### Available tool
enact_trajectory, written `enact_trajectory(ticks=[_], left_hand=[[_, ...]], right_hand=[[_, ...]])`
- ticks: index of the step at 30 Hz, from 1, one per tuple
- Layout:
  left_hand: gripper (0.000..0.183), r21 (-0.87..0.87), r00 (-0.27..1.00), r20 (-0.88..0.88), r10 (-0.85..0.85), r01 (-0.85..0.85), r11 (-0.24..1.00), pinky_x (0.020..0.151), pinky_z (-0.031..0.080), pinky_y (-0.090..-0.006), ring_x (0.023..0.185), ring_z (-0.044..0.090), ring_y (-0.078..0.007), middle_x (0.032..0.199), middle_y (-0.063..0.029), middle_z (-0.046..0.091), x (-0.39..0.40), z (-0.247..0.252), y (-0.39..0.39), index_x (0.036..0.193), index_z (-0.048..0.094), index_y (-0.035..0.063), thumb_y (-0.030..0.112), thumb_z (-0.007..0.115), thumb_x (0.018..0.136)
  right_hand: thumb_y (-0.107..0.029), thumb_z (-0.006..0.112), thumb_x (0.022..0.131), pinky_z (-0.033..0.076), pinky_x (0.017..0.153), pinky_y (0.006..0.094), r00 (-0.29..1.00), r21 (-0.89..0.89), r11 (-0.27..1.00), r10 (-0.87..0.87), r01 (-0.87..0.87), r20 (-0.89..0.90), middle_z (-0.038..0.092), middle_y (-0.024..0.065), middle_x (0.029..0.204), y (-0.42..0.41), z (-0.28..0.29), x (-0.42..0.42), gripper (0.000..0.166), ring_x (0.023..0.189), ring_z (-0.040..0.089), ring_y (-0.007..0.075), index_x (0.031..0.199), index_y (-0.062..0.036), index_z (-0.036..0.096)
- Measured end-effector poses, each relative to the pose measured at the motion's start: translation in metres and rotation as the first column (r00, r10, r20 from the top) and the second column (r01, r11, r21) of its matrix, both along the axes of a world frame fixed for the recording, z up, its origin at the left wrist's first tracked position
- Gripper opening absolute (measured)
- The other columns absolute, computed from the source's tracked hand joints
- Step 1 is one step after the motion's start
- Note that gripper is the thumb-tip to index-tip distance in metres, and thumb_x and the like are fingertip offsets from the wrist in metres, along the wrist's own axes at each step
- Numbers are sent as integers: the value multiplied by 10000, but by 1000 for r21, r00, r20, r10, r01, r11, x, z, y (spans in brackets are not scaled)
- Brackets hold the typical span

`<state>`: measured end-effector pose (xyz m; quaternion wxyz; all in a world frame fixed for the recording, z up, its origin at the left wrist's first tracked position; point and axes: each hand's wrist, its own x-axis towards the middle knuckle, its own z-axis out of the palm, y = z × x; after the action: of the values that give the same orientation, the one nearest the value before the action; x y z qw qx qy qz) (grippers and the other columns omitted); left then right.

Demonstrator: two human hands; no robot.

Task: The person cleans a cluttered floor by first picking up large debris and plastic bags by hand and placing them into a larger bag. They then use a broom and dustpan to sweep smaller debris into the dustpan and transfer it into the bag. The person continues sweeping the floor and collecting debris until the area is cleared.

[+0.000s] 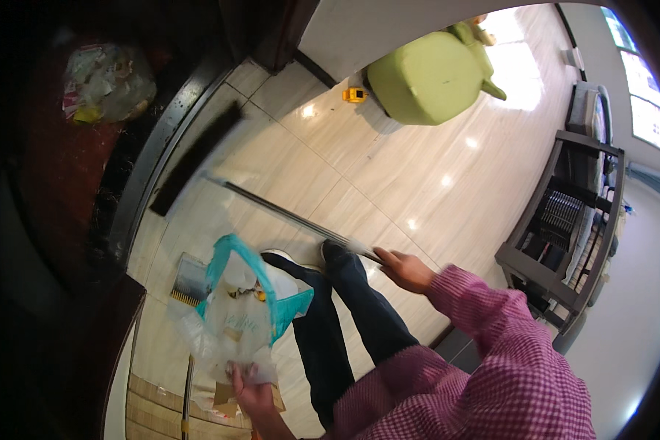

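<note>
My right hand (410, 270) is closed around the grey metal handle (291, 213) of a broom. The broom's wide black bristle head (198, 159) rests on the floor beside the dark doorway sill, slightly blurred. My left hand (250, 390) grips the lower edge of a translucent whitish plastic bag or container (236, 316) with teal edges and writing on it. Litter shows inside its mouth, but most of its contents are hidden. Behind it, a grey dustpan (190, 275) with a row of yellow teeth lies on the floor, partly covered.
Beyond the dark sill (143, 159) lies a clear plastic bag of rubbish (107, 82). A green padded stool (432, 77) and a small yellow object (355, 95) stand ahead. A dark rack (561, 236) lines the right. A cardboard box (228, 399) and a pole (187, 390) are near my left hand.
</note>
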<state>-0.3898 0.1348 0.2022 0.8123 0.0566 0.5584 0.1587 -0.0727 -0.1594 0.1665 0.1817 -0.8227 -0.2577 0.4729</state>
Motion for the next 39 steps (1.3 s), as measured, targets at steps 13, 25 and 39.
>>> enact_trajectory(ticks=[13, 25, 39], left_hand=[[359, 155, 948, -271, -164, 211, 965, 772, 442, -355, 956, 490, -180, 1085, -50, 493, 17, 28, -57, 1113, 434, 103, 52, 572, 786], [300, 214, 883, -396, -252, 355, 910, 729, 446, -301, 865, 495, -142, 985, -44, 500, 15, 80, -63, 1053, 435, 69, 68, 578, 789], [177, 115, 893, -96, -440, 449, 886, 586, 427, -302, 700, 523, -162, 793, -35, 519, 40, -27, -23, 939, 486, 68, 63, 550, 774]], right_hand=[[-118, 474, 826, 441, 675, 365, 914, 3, 920, -389, 391, 117, 538, 277, 773, -103, 46, 56, 492, 718, 582, 323, 1297, -141, 335], [-145, 466, 854, 362, 390, 234, 459, -354, 542, -838, 762, -295, 426, -12, 588, -80, 227, -31, 469, 461, 413, 83, 1307, -182, 350], [-133, 505, 846, 302, 333, 225, 50, -357, 279, -844, 892, -535, 434, 30, 583, 41, 149, -101, 509, 409, 392, 95, 1318, -182, 320]])
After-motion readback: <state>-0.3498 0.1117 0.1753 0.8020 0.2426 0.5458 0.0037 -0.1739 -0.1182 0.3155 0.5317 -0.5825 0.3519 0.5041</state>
